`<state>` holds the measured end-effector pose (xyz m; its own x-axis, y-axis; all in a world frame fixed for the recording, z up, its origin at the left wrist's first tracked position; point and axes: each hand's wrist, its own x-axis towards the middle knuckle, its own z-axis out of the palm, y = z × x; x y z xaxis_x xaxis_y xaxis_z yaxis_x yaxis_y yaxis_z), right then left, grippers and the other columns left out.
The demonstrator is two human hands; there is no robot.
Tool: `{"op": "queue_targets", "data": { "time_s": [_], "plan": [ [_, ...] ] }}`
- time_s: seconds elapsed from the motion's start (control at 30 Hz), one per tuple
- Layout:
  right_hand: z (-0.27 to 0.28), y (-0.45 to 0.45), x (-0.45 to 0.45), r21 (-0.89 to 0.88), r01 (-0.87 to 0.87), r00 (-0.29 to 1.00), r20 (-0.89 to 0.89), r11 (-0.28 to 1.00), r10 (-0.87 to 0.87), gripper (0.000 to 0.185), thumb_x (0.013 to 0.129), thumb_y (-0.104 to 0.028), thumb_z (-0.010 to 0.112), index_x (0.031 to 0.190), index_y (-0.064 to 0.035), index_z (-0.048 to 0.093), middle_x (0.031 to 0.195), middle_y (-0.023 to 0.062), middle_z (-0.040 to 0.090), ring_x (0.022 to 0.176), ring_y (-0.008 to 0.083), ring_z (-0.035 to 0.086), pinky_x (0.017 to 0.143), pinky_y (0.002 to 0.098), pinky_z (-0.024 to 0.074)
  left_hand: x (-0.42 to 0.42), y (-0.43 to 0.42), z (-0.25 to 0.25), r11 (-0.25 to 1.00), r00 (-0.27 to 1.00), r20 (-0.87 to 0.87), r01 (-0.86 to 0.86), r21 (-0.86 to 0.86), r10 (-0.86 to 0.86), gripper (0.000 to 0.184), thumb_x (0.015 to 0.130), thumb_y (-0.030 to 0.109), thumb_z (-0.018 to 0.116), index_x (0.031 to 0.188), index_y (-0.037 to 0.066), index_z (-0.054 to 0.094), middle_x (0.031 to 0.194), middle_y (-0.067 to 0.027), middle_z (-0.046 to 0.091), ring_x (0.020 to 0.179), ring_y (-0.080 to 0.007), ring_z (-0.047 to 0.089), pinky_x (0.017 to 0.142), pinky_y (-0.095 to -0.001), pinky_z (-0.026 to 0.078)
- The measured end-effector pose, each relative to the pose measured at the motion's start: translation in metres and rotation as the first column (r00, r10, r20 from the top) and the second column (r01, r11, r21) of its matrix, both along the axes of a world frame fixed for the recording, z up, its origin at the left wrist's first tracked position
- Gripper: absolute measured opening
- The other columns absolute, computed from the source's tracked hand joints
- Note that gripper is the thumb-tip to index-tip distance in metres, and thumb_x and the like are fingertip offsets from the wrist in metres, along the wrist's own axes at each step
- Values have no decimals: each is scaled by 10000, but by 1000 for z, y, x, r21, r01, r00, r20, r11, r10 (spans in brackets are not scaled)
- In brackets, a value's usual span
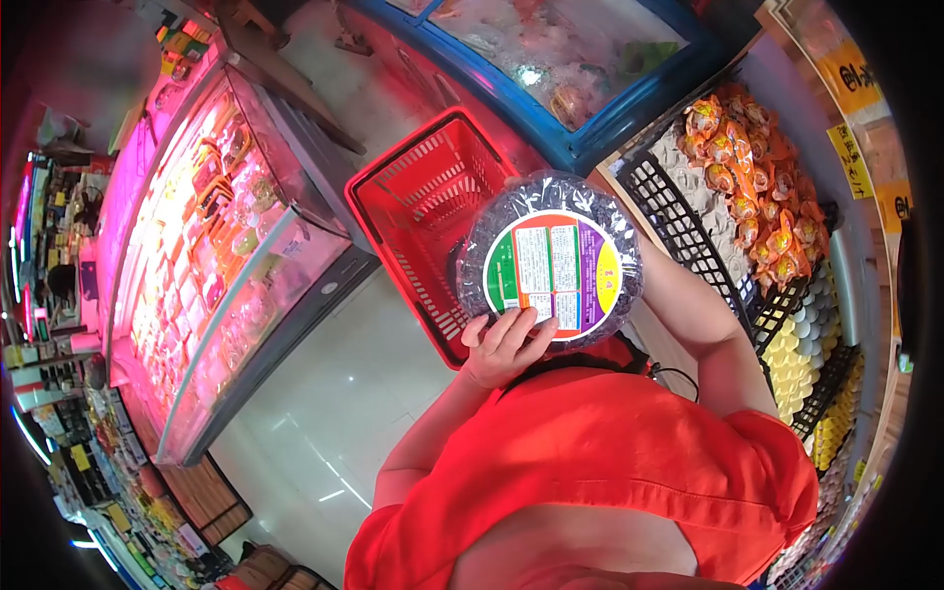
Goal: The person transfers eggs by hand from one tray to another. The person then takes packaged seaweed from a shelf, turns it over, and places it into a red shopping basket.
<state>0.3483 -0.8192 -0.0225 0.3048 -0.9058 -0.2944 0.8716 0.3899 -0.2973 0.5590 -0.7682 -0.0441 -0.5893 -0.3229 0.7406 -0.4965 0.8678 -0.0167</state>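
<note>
A round clear plastic pack of dark pieces is tilted up in front of my chest, its big round label of green, white, purple and yellow facing me. My left hand curls over the lower edge, fingers closed on the label and thumb out of sight. My right forearm reaches behind the pack's right side; that hand is hidden there and appears to support it from behind. Behind and left of the pack is a red shopping basket with slotted walls, partly covered by it.
A pink-lit glass display case with packed goods stands left. A blue-framed chest freezer is ahead. To the right are orange-netted packs, black crates and egg trays. Pale tiled floor shows lower left.
</note>
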Motion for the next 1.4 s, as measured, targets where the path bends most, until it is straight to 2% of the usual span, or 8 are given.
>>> {"op": "queue_targets", "data": {
  "time_s": [0.33,0.53,0.8,0.93,1.13,1.23,1.33,1.4],
  "plan": [
    [4,3,1,-7,-6,1000,-8,1000,6,359,882,-335,516,1129,-76,537,1093,89,580,993,223,558,893,394,450,-2,-3,-1,999,999,-39,36,38,-34,298,757,218,640,1040,298,595,1047,48,544,978,-86,484,864,-333,271],
    [2,3,2,7,-17,1000,-19,1000,17,357,882,-336,516,1125,-76,541,1089,89,582,988,224,561,896,393,450,-2,-5,-3,987,994,-99,68,143,-54,313,705,169,635,1001,268,619,1042,-2,530,982,-156,484,888,-374,265],
    [2,5,4,21,-32,999,-32,999,33,356,882,-339,516,1120,-77,546,1084,89,585,981,224,565,899,391,448,-2,-2,-8,971,982,-174,-36,235,78,361,638,127,685,949,305,645,1082,-45,528,1015,-220,471,852,-379,295],
    [2,5,3,25,-43,998,-40,999,44,355,882,-340,516,1118,-77,548,1082,89,587,977,224,567,900,391,448,1,-4,-11,966,977,-194,-31,258,84,403,641,120,642,992,318,651,1113,-42,513,1039,-210,452,860,-380,296],
    [2,5,0,43,-60,995,-72,997,62,354,881,-342,516,1114,-77,552,1078,89,590,972,224,570,903,390,447,5,-6,-13,940,977,-204,16,340,57,443,596,76,667,997,265,664,1111,-65,513,1034,-230,464,852,-391,316],
    [1,7,-2,62,-67,991,-111,996,73,354,881,-343,516,1112,-78,554,1076,89,591,970,224,571,904,389,446,2,-8,-16,931,959,-279,61,360,45,435,593,33,674,993,203,669,1120,-82,511,1014,-253,482,833,-390,354],
    [-12,3,-8,125,-64,972,-217,990,91,353,881,-343,516,1111,-78,555,1074,89,592,967,224,573,905,389,446,1,-9,-17,857,907,-412,148,494,81,428,623,16,682,1034,123,639,1129,-102,507,1012,-276,494,833,-388,399],
    [-44,-3,-7,206,-5,968,-246,978,57,339,887,-353,504,1079,-84,578,1039,88,606,913,205,593,895,385,449,2,-7,-19,662,847,-485,237,711,218,494,619,9,735,1082,9,562,1040,-146,534,991,-303,516,860,-370,413]
  ]
}}
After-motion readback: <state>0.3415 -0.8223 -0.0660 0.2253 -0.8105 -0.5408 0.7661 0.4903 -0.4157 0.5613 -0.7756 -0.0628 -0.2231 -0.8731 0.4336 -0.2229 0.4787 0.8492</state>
